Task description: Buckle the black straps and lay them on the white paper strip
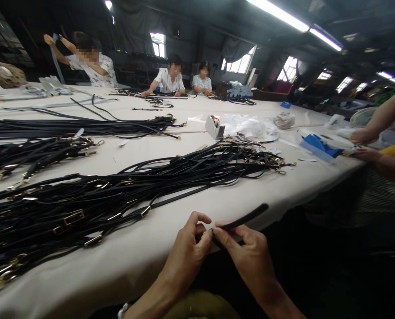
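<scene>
Left hand: the left hand [187, 252] is sitting low in the centre of the frame, thumb and forefinger closing tight on the near end of the black strap [247, 217]
Right hand: the right hand [250, 257] is meeting it just beside, its fingers [224, 234] pinching the same strap, so both hands are gripping and neither is open
Strap: it is poking up and to the right out of the pinch, its free end hanging in the air just off the counter [257, 195], apart from the heap
Doing it well: I'd say the two pinches are best placed close together at the strap's end, so the thin band is not twisting between them; what the fingertips are working on is too small to tell
Heap: the pile of black straps [84, 204] with gold buckles is spreading over the left and centre, near the hands but not touching them
Edge: the counter's rim is running diagonally from lower left up to the right, and the hands are working just off it
Open room: bare cloth is lying between heap and rim, and dark free space is opening at the lower right
Neighbours: a co-worker's hands [363, 144] are busy at the right edge beside a blue tool [319, 144], well apart, and a tape dispenser [214, 127] is standing in the upper centre
</scene>
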Tool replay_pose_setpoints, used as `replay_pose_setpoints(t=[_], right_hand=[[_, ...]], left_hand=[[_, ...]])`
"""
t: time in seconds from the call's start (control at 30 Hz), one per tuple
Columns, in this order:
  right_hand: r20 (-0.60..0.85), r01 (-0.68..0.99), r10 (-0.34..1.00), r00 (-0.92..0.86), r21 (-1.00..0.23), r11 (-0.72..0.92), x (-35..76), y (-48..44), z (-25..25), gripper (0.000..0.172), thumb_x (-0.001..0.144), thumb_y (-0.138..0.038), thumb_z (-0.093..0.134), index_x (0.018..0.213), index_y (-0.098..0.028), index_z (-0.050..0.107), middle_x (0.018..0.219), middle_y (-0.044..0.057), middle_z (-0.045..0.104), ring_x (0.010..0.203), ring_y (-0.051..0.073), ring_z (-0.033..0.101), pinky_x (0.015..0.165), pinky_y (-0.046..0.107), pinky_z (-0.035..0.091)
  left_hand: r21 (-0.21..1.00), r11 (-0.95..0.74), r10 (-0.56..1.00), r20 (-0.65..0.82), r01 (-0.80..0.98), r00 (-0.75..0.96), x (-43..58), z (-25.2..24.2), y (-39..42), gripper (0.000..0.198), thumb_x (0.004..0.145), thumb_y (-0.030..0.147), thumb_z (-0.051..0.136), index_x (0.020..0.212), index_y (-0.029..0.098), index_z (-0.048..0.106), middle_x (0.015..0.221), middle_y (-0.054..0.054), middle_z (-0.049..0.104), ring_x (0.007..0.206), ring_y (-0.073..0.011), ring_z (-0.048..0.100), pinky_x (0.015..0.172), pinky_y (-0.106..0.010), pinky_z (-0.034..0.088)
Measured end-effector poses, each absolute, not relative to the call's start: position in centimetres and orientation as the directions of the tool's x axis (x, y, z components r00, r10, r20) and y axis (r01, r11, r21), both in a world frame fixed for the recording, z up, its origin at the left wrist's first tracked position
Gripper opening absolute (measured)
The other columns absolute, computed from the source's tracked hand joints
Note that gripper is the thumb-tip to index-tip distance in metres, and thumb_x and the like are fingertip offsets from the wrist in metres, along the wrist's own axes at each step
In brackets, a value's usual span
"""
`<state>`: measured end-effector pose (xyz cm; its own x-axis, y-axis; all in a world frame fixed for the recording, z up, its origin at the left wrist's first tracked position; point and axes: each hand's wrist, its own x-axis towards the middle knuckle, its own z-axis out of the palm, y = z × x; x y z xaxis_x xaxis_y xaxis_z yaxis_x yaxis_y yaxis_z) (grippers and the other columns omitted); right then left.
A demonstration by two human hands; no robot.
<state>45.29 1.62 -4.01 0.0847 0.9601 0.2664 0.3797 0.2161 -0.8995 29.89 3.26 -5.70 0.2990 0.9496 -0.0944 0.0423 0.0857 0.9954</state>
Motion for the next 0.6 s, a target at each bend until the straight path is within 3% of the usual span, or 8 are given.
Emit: replay_pose_setpoints(t=[0.07,0.13,0.2,0.33,0.43,0.5,0.6], right_hand=[[0.481,0.520,0.874,-0.070,-0.730,0.443,45.3,1.3,-3.4,0.011,0.086,-0.025,0.068,0.092,-0.020,0.076,0.084,0.007,0.076,0.076,0.022,0.071,0.074,0.031,0.056],[0.483,0.519,0.852,-0.202,-0.685,0.511,45.6,1.3,-2.4,0.015,0.088,-0.025,0.066,0.099,-0.021,0.075,0.089,0.006,0.076,0.081,0.021,0.071,0.076,0.029,0.056],[0.354,0.459,0.907,-0.228,-0.783,0.420,46.0,1.5,-1.6,0.021,0.092,-0.034,0.060,0.102,-0.022,0.074,0.094,0.006,0.075,0.086,0.021,0.071,0.078,0.028,0.055],[0.152,0.345,0.984,-0.098,-0.922,0.176,46.1,2.5,-1.5,0.033,0.094,-0.048,0.054,0.106,-0.022,0.070,0.099,0.007,0.073,0.094,0.022,0.068,0.083,0.028,0.053],[-0.029,0.218,0.979,-0.202,-0.976,0.016,44.9,3.2,-2.4,0.043,0.092,-0.055,0.055,0.114,-0.019,0.063,0.103,0.008,0.071,0.092,0.023,0.068,0.076,0.028,0.053],[-0.118,0.093,0.952,-0.281,-0.991,-0.095,43.9,3.4,-3.1,0.048,0.092,-0.058,0.053,0.115,-0.017,0.060,0.091,0.007,0.072,0.078,0.020,0.068,0.065,0.027,0.051],[-0.093,-0.031,0.961,-0.262,-0.994,-0.105,42.6,3.2,-3.8,0.052,0.088,-0.057,0.061,0.117,-0.014,0.057,0.065,0.002,0.067,0.062,0.016,0.063,0.062,0.026,0.048]], left_hand=[[0.995,0.097,0.949,-0.098,0.017,0.301,29.9,-5.8,3.3,0.019,0.090,0.035,0.051,0.102,0.021,0.047,0.064,0.007,0.049,0.055,-0.0100,0.038,0.053,-0.022,0.029],[0.992,0.119,0.939,-0.101,-0.036,0.330,29.7,-5.6,3.4,0.020,0.090,0.036,0.052,0.102,0.021,0.046,0.068,0.005,0.054,0.058,-0.0106,0.042,0.054,-0.022,0.031],[0.986,0.139,0.922,-0.095,-0.091,0.375,29.3,-5.3,3.5,0.020,0.090,0.035,0.053,0.101,0.020,0.046,0.068,0.004,0.057,0.059,-0.0107,0.045,0.055,-0.021,0.032],[0.974,0.179,0.874,-0.094,-0.136,0.477,28.6,-4.5,3.9,0.020,0.091,0.037,0.054,0.097,0.020,0.045,0.064,0.005,0.058,0.053,-0.0083,0.041,0.050,-0.019,0.029],[0.955,0.227,0.843,-0.095,-0.190,0.529,28.3,-4.1,4.1,0.025,0.090,0.042,0.056,0.091,0.020,0.044,0.067,0.003,0.058,0.052,-0.0076,0.040,0.047,-0.019,0.026],[0.923,0.282,0.843,-0.108,-0.262,0.528,28.1,-3.9,4.1,0.028,0.089,0.043,0.058,0.088,0.020,0.043,0.065,0.003,0.056,0.051,-0.0071,0.038,0.047,-0.019,0.023],[0.869,0.364,0.827,-0.135,-0.336,0.547,27.5,-3.5,3.9,0.026,0.087,0.040,0.061,0.088,0.019,0.046,0.060,0.004,0.051,0.050,-0.0067,0.031,0.049,-0.020,0.019]])
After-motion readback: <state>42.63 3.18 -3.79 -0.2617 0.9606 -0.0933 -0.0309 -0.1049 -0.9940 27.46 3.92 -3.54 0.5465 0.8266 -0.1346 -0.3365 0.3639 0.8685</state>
